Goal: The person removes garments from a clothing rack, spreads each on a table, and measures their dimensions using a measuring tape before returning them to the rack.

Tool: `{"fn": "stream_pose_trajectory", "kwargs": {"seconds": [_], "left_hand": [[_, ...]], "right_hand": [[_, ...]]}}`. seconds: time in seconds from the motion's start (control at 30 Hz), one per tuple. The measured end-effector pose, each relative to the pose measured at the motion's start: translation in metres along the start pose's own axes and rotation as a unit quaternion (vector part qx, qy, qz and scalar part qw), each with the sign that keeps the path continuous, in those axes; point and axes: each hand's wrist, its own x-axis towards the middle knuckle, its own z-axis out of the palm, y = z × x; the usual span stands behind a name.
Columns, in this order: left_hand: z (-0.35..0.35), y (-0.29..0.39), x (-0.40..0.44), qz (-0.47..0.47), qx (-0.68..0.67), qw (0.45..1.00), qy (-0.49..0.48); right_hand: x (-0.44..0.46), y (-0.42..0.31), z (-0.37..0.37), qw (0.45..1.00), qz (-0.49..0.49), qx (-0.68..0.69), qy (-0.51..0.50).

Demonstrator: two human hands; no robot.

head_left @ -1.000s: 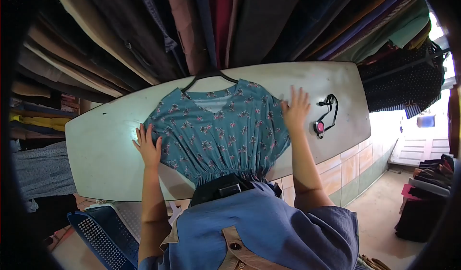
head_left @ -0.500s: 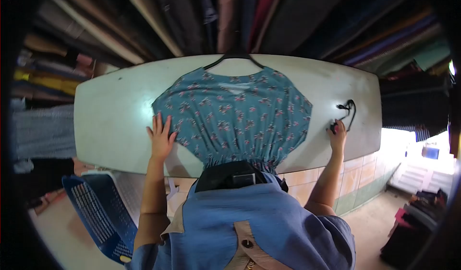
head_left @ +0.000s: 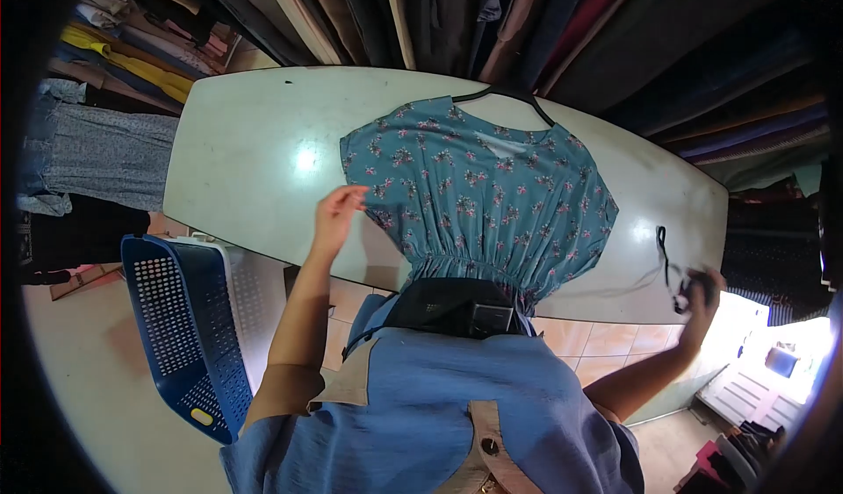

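A teal floral garment [head_left: 474, 187] with a gathered waist lies on the white table [head_left: 255, 143], a black hanger [head_left: 474, 95] in its neckline. Its part below the waist is hidden by the black pouch on my body. At the lower edge of the left sleeve is my left hand [head_left: 335, 217], its fingers drawn together on the cloth. My right hand [head_left: 702, 296], blurred by motion, is closed around a small black object [head_left: 694, 290] over the table's right front edge. From it a black cord [head_left: 661, 244] trails up; the object's kind is not clear.
Dark trousers and other clothes [head_left: 439, 20] hang behind the table, with more clothes [head_left: 105, 143] at the left. A blue perforated basket [head_left: 180, 301] stands by the table's left front. Folded clothes [head_left: 738, 463] lie at the lower right.
The view has turned. My left hand has gone from lying flat with spread fingers to drawn-together fingers at the sleeve. My right hand has carried the black object right and toward the table's front edge.
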Motion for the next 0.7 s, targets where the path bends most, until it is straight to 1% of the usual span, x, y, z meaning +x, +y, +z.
{"fn": "stream_pose_trajectory", "kwargs": {"seconds": [0.03,0.07,0.1,0.13,0.17,0.2,0.27,0.3,0.37,0.4,0.47,0.5,0.57,0.6,0.63,0.67,0.7], "left_hand": [[0.018,0.006,-0.003,-0.011,-0.042,0.997,-0.06],[0.036,0.014,-0.005,-0.037,-0.061,0.99,-0.118],[0.053,0.023,-0.008,-0.063,-0.081,0.979,-0.176],[0.07,0.034,-0.011,-0.11,-0.113,0.963,-0.219],[0.087,0.04,-0.014,-0.154,-0.146,0.942,-0.258],[0.101,0.04,-0.015,-0.154,-0.149,0.942,-0.258],[0.12,0.039,-0.019,-0.233,-0.222,0.906,-0.274],[0.125,0.033,-0.02,-0.233,-0.222,0.908,-0.268],[0.129,0.02,-0.021,-0.269,-0.21,0.912,-0.23],[0.127,0.013,-0.022,-0.269,-0.21,0.913,-0.224],[0.121,0.011,-0.023,-0.284,-0.197,0.921,-0.179],[0.116,0.01,-0.023,-0.284,-0.197,0.922,-0.174],[0.105,0.014,-0.027,-0.256,-0.12,0.948,-0.147],[0.095,0.008,-0.026,-0.258,-0.12,0.948,-0.144],[0.08,-0.004,-0.022,-0.162,-0.026,0.984,-0.073],[0.065,-0.015,-0.018,-0.063,0.07,0.996,-0.002],[0.049,-0.023,-0.015,-0.065,0.082,0.993,0.045]], "right_hand": [[-0.003,-0.03,0.033,0.994,0.061,-0.028,-0.091],[-0.001,-0.03,0.066,0.983,0.06,-0.025,-0.173],[-0.001,-0.017,0.107,0.964,-0.032,0.027,-0.264],[-0.012,-0.05,0.142,0.938,-0.017,-0.071,-0.34],[-0.021,-0.042,0.177,0.923,-0.09,-0.03,-0.374],[-0.029,-0.039,0.204,0.915,-0.075,-0.021,-0.396],[-0.04,-0.038,0.244,0.885,-0.164,-0.017,-0.435],[-0.046,-0.037,0.256,0.883,-0.167,-0.015,-0.439],[-0.054,-0.037,0.273,0.873,-0.267,-0.062,-0.404],[-0.055,-0.037,0.278,0.87,-0.27,-0.059,-0.408],[-0.059,-0.037,0.285,0.855,-0.284,-0.128,-0.416],[-0.063,-0.039,0.287,0.853,-0.284,-0.132,-0.417],[-0.066,-0.033,0.292,0.853,-0.291,-0.147,-0.407],[-0.065,-0.029,0.294,0.855,-0.296,-0.165,-0.392],[-0.063,-0.024,0.295,0.863,-0.275,-0.178,-0.384],[-0.061,-0.021,0.296,0.863,-0.275,-0.176,-0.386],[-0.059,-0.017,0.296,0.871,-0.264,-0.183,-0.372]]}}
